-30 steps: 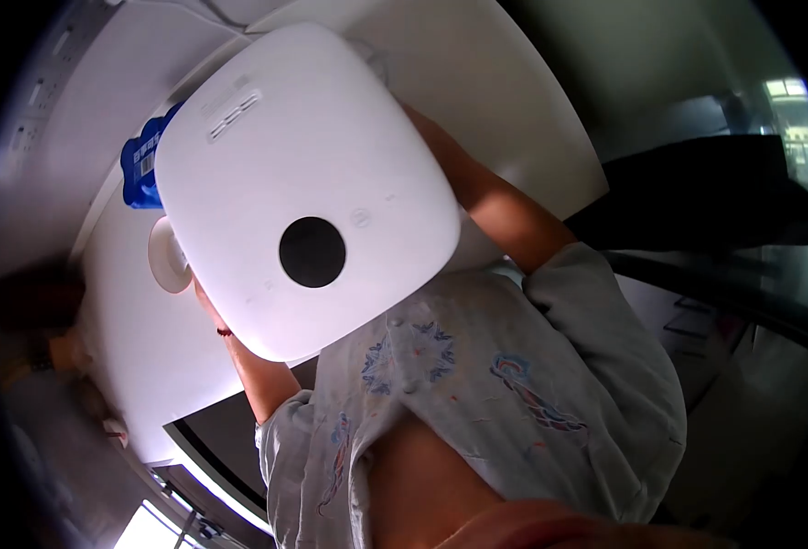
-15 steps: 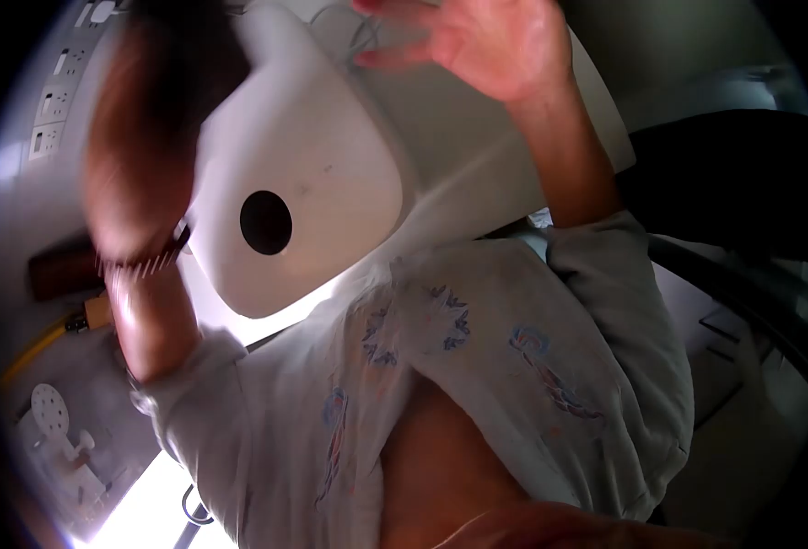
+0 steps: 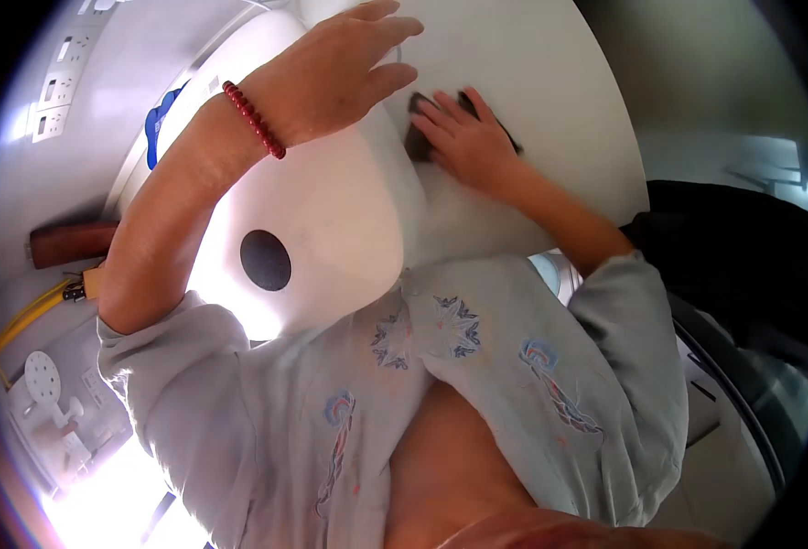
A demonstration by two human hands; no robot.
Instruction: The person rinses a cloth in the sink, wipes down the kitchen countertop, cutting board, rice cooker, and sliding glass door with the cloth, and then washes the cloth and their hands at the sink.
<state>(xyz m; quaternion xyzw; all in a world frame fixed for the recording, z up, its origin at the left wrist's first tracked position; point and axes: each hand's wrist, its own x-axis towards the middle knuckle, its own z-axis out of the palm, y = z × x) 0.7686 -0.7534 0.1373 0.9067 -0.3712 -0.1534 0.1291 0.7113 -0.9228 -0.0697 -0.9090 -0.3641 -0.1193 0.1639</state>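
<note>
My left hand (image 3: pixel 344 69), with a red bead bracelet (image 3: pixel 255 119) at the wrist, is raised over a large white rounded casing (image 3: pixel 340 220). Its fingers are apart and nothing is in them. A dark oval (image 3: pixel 266 260) marks the casing's near part. Farther right, my right hand (image 3: pixel 473 146) holds a dark, limp piece that looks like a cloth (image 3: pixel 419 133) against the white tabletop (image 3: pixel 550 82). The fingers lie across it, and its edges stick out on both sides. The palm hides its middle.
At the left are a reddish-brown block (image 3: pixel 73 244), a yellow cable (image 3: pixel 33 316) and a white perforated disc (image 3: pixel 43 377). A blue object (image 3: pixel 155 123) sits behind the casing. Wall sockets (image 3: pixel 59 89) line the upper left. A black chair (image 3: pixel 733 238) stands at the right.
My left hand has swung right across the casing; the dark blurred shape by it is gone. My right hand, raised and empty before, has come down onto the tabletop with the dark cloth.
</note>
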